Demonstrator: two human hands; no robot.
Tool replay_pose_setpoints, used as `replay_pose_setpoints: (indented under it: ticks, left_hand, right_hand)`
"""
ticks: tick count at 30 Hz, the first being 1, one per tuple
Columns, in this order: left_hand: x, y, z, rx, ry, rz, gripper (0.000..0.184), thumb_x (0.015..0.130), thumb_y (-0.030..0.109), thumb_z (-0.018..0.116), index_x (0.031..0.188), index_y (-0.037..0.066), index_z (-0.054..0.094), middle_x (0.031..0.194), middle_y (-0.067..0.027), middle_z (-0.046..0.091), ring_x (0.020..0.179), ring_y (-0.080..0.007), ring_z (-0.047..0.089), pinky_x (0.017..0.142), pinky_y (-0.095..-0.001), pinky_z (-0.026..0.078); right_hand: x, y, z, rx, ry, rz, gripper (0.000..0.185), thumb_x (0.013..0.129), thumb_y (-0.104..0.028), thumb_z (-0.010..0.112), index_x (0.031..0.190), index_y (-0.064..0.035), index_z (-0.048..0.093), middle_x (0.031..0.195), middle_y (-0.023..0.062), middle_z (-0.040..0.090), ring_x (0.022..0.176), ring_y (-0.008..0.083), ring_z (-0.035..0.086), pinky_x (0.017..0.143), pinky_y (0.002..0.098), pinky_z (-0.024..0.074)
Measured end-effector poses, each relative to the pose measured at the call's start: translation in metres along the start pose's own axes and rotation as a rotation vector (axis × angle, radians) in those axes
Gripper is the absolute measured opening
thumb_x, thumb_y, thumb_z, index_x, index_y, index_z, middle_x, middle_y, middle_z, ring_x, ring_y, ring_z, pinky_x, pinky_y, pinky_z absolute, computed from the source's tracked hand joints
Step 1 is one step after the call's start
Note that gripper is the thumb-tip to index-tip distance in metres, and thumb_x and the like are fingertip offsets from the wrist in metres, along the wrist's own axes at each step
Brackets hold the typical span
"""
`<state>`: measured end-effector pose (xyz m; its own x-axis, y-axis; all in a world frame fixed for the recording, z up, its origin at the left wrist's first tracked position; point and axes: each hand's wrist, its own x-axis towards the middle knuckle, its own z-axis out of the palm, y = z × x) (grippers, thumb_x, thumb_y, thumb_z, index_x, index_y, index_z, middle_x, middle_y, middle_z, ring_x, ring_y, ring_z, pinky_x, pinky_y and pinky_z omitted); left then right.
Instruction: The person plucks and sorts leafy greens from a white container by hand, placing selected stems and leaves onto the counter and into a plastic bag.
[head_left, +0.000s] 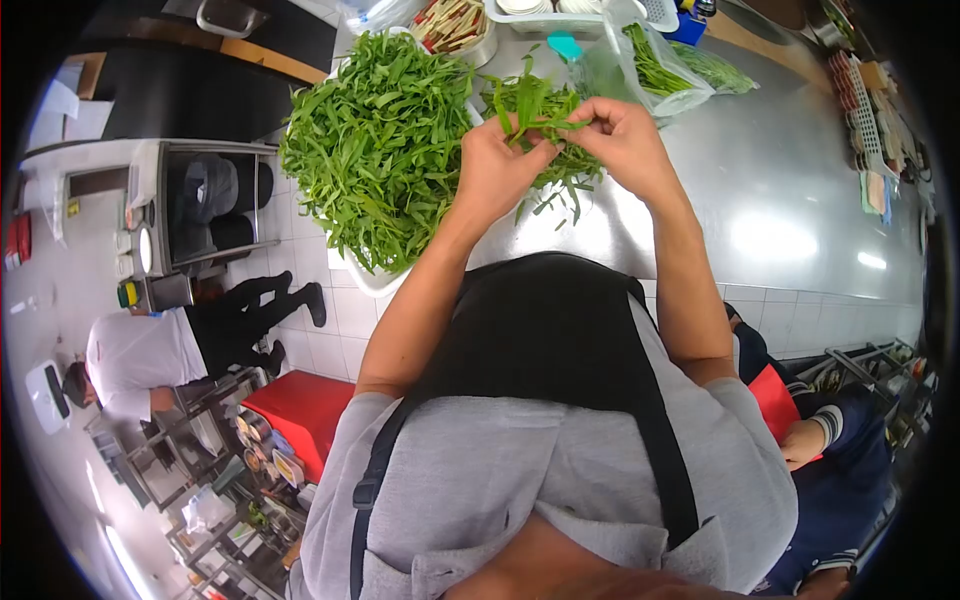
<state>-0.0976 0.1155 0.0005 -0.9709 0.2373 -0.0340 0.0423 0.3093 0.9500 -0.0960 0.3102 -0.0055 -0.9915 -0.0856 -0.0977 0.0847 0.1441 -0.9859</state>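
Observation:
My left hand [500,165] is closed, its thumb and fingers pinching a sprig of water spinach [535,112] by the stem. Opposite it, my right hand [630,150] has its fingertips pressed together on the other end of the same sprig. Beneath both hands a loose heap of water spinach [570,185] lies on the steel table [760,190]. Left of my hands a white tub [375,283] is piled high with leafy pieces [380,140].
A plastic bag [690,95] of greens lies at the upper right, near a teal-coloured object [565,45]. Behind are a bowl of small sticks [450,25] and a white tray [545,22]. One person [150,350] stands at left; another person's hand [803,443] shows at right.

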Motion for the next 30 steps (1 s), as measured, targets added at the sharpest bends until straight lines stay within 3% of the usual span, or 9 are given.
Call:
replay_pose_setpoints:
  ticks: [6,12,15,21,24,27,28,30]
  left_hand:
    - [0.002,0.005,0.004,-0.087,-0.072,-0.039,0.037,0.082,0.003,0.078,0.119,0.003,0.071,0.085,0.0050,0.065,0.066,-0.0006,0.043,0.058,-0.0212,0.037]
    - [0.008,-0.012,0.019,-0.230,0.023,0.161,0.039,0.081,-0.001,0.076,0.119,0.001,0.070,0.091,0.0005,0.067,0.068,-0.0041,0.052,0.057,-0.0215,0.042]
    - [0.000,0.006,0.009,0.055,0.100,0.058,0.040,0.081,-0.002,0.076,0.120,0.002,0.071,0.100,-0.0045,0.067,0.075,-0.0070,0.056,0.060,-0.0231,0.045]
    - [0.006,0.005,0.000,0.180,0.012,0.467,0.031,0.080,0.000,0.078,0.111,0.006,0.077,0.094,-0.0057,0.068,0.076,-0.0119,0.060,0.067,-0.0284,0.049]
    - [0.006,0.006,-0.002,-0.023,-0.019,0.380,0.021,0.085,0.007,0.079,0.106,0.003,0.077,0.085,-0.0038,0.069,0.070,-0.0116,0.057,0.067,-0.0298,0.049]
    - [-0.001,0.016,-0.007,-0.358,0.008,-0.141,0.020,0.089,0.015,0.078,0.103,0.001,0.077,0.082,-0.0020,0.069,0.065,-0.0086,0.054,0.061,-0.0267,0.045]
    - [-0.002,0.017,-0.013,-0.304,0.001,-0.211,0.025,0.091,0.022,0.078,0.101,-0.001,0.077,0.080,-0.0010,0.070,0.061,-0.0047,0.050,0.055,-0.0233,0.038]
    - [-0.002,0.012,-0.013,-0.389,-0.003,-0.220,0.026,0.091,0.022,0.078,0.102,-0.002,0.076,0.080,-0.0006,0.069,0.060,-0.0028,0.047,0.053,-0.0220,0.034]
  right_hand:
    - [-0.003,-0.004,-0.011,0.063,-0.016,-0.023,0.017,0.089,-0.017,0.075,0.089,-0.0002,0.073,0.067,-0.0046,0.059,0.060,0.0024,0.045,0.054,0.0246,0.0351]
    - [-0.007,-0.015,-0.014,0.017,-0.168,0.009,0.014,0.090,-0.013,0.074,0.086,-0.0006,0.068,0.073,-0.0048,0.060,0.065,0.0017,0.047,0.057,0.0226,0.0357]
    - [-0.011,-0.019,-0.016,0.019,-0.148,0.005,0.015,0.090,-0.012,0.074,0.084,-0.0012,0.066,0.074,-0.0058,0.059,0.066,0.0012,0.047,0.058,0.0215,0.0351]
    - [-0.009,-0.017,-0.016,-0.022,-0.253,-0.069,0.015,0.093,-0.015,0.072,0.087,-0.0015,0.068,0.072,-0.0059,0.057,0.064,0.0022,0.045,0.058,0.0212,0.0353]
    - [-0.013,-0.023,-0.021,0.080,-0.110,-0.066,0.019,0.098,-0.021,0.067,0.097,-0.0024,0.072,0.074,-0.0051,0.060,0.063,0.0033,0.046,0.059,0.0210,0.0364]
    - [-0.012,-0.009,-0.033,0.130,-0.020,-0.097,0.028,0.101,-0.028,0.063,0.112,-0.0048,0.075,0.083,-0.0027,0.066,0.070,0.0052,0.052,0.064,0.0221,0.0419]
    - [-0.013,-0.007,-0.035,0.141,-0.034,-0.084,0.027,0.100,-0.027,0.065,0.112,-0.0045,0.075,0.085,-0.0021,0.068,0.074,0.0056,0.055,0.068,0.0227,0.0443]
    - [-0.014,-0.003,-0.032,0.134,-0.085,-0.079,0.027,0.098,-0.026,0.069,0.112,-0.0036,0.074,0.091,-0.0010,0.070,0.078,0.0060,0.058,0.072,0.0234,0.0471]
